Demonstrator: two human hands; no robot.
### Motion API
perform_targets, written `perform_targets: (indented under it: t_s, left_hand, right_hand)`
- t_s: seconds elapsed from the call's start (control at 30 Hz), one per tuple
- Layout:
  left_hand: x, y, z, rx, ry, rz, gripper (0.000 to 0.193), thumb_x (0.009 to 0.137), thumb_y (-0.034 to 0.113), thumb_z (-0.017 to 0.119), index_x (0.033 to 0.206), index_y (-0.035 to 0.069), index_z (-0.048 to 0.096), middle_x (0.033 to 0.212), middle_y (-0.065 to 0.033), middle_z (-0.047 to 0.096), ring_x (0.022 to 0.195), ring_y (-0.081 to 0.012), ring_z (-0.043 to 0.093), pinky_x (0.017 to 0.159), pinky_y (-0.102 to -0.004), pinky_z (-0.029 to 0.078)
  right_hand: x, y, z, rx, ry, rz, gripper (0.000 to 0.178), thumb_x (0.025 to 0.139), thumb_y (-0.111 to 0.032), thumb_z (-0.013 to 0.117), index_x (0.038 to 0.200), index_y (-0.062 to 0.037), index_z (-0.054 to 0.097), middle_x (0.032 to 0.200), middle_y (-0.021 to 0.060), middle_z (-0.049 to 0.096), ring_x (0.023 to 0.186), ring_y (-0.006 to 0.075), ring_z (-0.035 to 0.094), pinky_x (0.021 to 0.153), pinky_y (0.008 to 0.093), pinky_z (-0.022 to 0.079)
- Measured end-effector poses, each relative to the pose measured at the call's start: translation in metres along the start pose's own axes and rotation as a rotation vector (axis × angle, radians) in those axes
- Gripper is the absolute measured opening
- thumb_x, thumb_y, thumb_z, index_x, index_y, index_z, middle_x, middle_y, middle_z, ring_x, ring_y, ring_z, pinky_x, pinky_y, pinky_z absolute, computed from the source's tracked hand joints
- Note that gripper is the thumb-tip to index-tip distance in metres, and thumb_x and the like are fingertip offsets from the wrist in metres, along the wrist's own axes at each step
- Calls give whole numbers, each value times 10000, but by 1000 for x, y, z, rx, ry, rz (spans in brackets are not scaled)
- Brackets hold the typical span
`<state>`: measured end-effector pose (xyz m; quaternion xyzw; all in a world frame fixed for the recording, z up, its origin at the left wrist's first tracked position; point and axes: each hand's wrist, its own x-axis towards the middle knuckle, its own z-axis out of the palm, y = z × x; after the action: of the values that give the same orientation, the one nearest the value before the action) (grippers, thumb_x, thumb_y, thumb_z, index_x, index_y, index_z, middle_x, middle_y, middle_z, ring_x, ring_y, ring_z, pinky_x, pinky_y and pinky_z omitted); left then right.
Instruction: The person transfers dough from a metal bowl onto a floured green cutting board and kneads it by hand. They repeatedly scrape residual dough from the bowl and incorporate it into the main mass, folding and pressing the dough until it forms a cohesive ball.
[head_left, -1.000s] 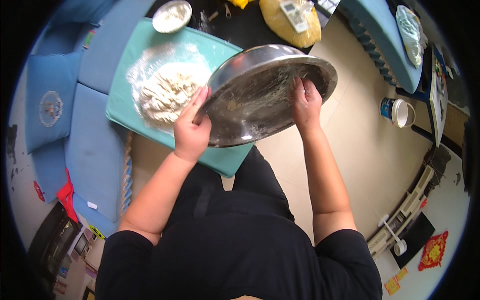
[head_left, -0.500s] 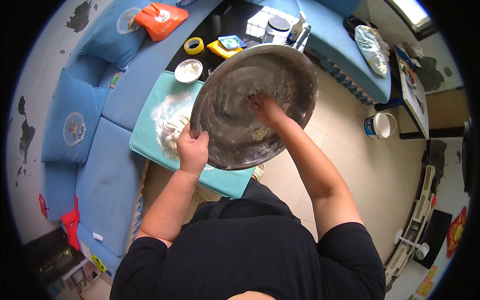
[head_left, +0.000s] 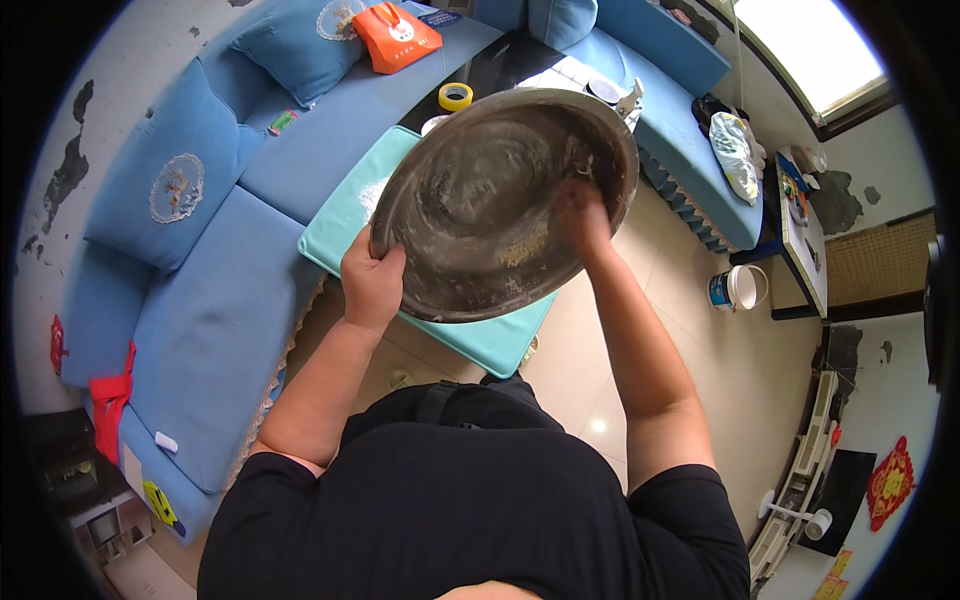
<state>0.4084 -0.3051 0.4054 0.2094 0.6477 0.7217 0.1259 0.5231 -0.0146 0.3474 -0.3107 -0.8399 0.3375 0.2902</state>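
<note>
A large dark metal basin (head_left: 450, 255) is held up and tilted in front of me, its inside streaked with pale flour residue. My left hand (head_left: 374, 280) grips the left rim, thumb over the edge. Inside the basin, my right hand (head_left: 583, 215) is at the right wall; motion smears its fingers. A patch of pale crumbs (head_left: 522, 248) clings to the lower inner side. Underneath stands a turquoise-topped table (head_left: 490, 345) with some white flour (head_left: 373, 193) showing beside the rim. The basin hides most of that top.
On the black table behind are a yellow tape roll (head_left: 455, 97) and the edge of a white bowl (head_left: 432, 124). A blue sofa (head_left: 220, 310) runs along the left, with an orange bag (head_left: 397, 38). A white bucket (head_left: 735, 288) stands on the floor at right.
My right hand has moved from the basin's middle to its right wall. The basin now covers the dough and yellow packet seen earlier. The whole view has shifted.
</note>
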Motion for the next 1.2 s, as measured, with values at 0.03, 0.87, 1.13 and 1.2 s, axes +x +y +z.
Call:
perform_targets:
  t_s: [0.03, 0.87, 1.13, 1.2]
  left_hand:
    - [2, 0, -5, 33, 0, 57, 302, 773, -51, 496, 1068, -25, 555, 811, -2, 592, 670, -46, 488, 575, -203, 395]
    - [81, -84, -6, 793, -193, 972, 388, 740, -16, 523, 1072, 149, 636, 1215, -66, 550, 794, -229, 621, 685, -293, 504]
    - [93, -77, 1, 839, -199, 980, 380, 746, -20, 518, 1075, 125, 643, 1209, -87, 552, 789, -234, 619, 705, -300, 498]
    - [95, -71, 3, 819, -199, 979, 387, 740, -31, 516, 1074, 120, 643, 1210, -92, 551, 789, -236, 618, 701, -301, 495]
  right_hand:
    - [-6, 6, 9, 56, -61, 13, 281, 775, -235, 603, 920, 5, 593, 885, 187, 608, 843, 323, 592, 754, 365, 451]
    - [-61, 12, 25, 689, -234, 605, 241, 857, -159, 495, 1032, -2, 549, 936, 98, 624, 824, 158, 584, 741, 276, 465]
    - [-55, 32, 2, 694, -215, 645, 242, 844, -158, 494, 1033, -15, 544, 939, 96, 623, 825, 169, 593, 749, 284, 470]
    - [-52, 37, -1, 690, -218, 657, 247, 840, -158, 499, 1038, -17, 540, 942, 96, 622, 833, 173, 597, 756, 288, 471]
